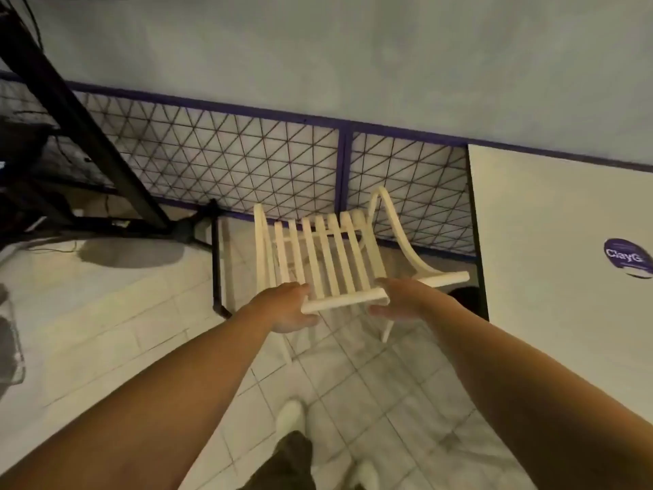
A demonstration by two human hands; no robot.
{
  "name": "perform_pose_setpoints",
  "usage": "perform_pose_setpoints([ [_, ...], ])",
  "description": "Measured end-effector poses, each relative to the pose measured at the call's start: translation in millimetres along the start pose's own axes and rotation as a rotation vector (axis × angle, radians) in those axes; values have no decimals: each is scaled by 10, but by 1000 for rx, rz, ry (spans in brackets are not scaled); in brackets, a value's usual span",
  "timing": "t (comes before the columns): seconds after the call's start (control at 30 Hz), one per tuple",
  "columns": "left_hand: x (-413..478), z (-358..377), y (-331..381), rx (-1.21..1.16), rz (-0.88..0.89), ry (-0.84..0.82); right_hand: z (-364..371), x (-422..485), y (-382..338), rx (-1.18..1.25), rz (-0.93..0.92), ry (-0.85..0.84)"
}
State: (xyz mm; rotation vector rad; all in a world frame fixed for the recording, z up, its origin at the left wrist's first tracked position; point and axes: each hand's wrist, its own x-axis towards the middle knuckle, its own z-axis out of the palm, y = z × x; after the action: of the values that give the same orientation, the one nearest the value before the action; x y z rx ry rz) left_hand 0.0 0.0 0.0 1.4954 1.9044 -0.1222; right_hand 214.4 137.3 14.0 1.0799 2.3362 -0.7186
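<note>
The white slatted chair (328, 263) was over the tiled floor (353, 383), its seat toward the wire fence (212, 164), which closed off the far side. The left hand (286, 307) gripped the left end of its top rail (344, 301), fingers curled round it, and the right hand (395, 298) clasped the right end. The right armrest (441, 277) reached just beside a white table (547, 259) (little room there). A black post (216, 263) stood near on the left. Open tiles lay nearer, around a white shoe (289, 417).
</note>
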Motion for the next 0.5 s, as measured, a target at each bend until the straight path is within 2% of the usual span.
perform_pose_setpoints([
  [0.13,373,82,-125,-2,12,-44,80,329,22,-2,44,4],
  [0.33,780,284,-187,23,40,-205,199,759,200,-60,90,-27],
  [0.5,947,410,-98,21,12,-172,183,956,382,-168,63,-125],
])
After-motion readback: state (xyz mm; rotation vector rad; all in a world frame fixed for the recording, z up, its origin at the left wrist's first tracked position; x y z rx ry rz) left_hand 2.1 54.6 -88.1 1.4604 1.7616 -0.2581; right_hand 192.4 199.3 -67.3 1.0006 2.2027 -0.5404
